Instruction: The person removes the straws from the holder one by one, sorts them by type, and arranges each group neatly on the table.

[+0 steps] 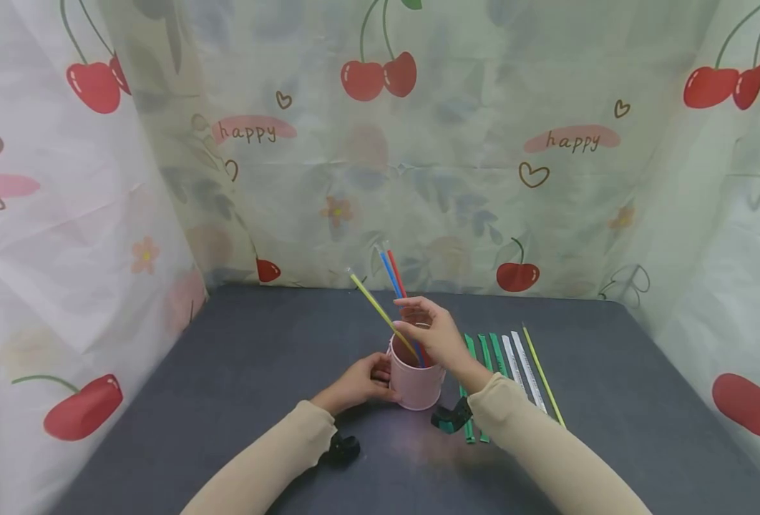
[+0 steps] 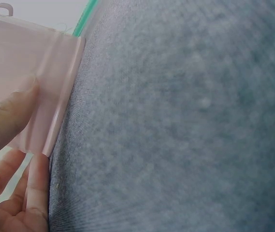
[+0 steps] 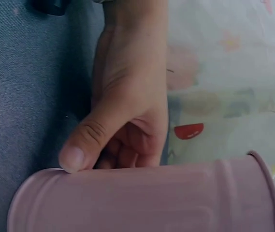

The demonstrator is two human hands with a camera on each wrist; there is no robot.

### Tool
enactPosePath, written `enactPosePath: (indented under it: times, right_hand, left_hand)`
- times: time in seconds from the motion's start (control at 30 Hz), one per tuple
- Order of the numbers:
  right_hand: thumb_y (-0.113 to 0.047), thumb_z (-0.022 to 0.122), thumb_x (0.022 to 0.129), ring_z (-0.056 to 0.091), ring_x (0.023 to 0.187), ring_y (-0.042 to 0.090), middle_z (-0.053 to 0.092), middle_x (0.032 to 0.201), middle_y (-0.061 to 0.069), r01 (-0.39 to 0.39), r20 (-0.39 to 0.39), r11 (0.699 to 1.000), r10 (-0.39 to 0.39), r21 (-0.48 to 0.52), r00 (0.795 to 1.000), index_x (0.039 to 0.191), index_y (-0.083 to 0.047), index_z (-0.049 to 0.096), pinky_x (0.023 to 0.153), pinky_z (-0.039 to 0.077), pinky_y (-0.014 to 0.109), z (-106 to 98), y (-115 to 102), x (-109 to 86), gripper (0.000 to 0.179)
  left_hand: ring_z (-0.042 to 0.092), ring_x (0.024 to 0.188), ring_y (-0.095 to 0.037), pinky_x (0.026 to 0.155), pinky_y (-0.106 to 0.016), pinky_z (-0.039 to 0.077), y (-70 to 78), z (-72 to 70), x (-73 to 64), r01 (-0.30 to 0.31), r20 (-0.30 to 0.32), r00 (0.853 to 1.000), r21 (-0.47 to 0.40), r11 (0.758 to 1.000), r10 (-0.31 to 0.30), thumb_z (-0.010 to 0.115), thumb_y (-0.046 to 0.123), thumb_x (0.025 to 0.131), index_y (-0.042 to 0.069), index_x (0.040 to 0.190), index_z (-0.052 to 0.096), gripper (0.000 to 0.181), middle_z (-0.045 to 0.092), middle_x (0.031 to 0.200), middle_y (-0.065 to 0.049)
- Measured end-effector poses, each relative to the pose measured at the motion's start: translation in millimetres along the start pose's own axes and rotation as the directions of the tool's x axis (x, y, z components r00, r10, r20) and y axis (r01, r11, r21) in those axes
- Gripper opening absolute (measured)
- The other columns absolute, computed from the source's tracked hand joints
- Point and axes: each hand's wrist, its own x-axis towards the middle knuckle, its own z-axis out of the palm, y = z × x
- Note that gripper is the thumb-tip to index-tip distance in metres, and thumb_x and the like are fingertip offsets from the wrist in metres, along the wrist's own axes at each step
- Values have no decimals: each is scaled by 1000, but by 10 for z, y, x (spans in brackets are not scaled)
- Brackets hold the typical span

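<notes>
Before cherry-printed curtains (image 1: pixel 444 143), we see a left hand (image 1: pixel 357 383) clamping a pink cup (image 1: pixel 415 390) on a dark table (image 1: pixel 277 343); whether the right hand (image 1: pixel 447 343) pinches the leaning yellow straw (image 1: pixel 373 300), we cannot tell. A sideways knock, we judge, could topple the cup.

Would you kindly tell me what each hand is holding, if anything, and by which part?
The left hand holds the pink cup, its grip on the side near the base. Whether the right hand holds the yellow stick cannot be told.
</notes>
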Motion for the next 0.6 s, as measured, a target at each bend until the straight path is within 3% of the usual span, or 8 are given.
enactPosePath:
  times: [0.37, 0.6]
  right_hand:
    - [-14, 70, 89, 57, 112, 36, 59, 119, 13, 14, 4, 999, -14, -37, 1000, 126, -9, 61, 93, 51, 43, 84, 0, -18, 39]
    - [-18, 72, 87, 60, 106, 27, 58, 121, 12, -37, -13, 994, 36, -107, 999, 127, -13, 62, 90, 52, 41, 111, 41, 2, 41]
  left_hand:
    - [62, 105, -22, 90, -35, 55, -2, 4, -2, -24, 4, 1000, -11, 1000, 24, 80, 5, 76, -4, 129, 49, 62, 61, 116, -16]
    - [62, 104, -22, 89, -34, 55, -22, -2, 9, -44, 7, 999, 0, 999, 44, 81, 4, 76, -5, 128, 49, 61, 62, 115, -16]
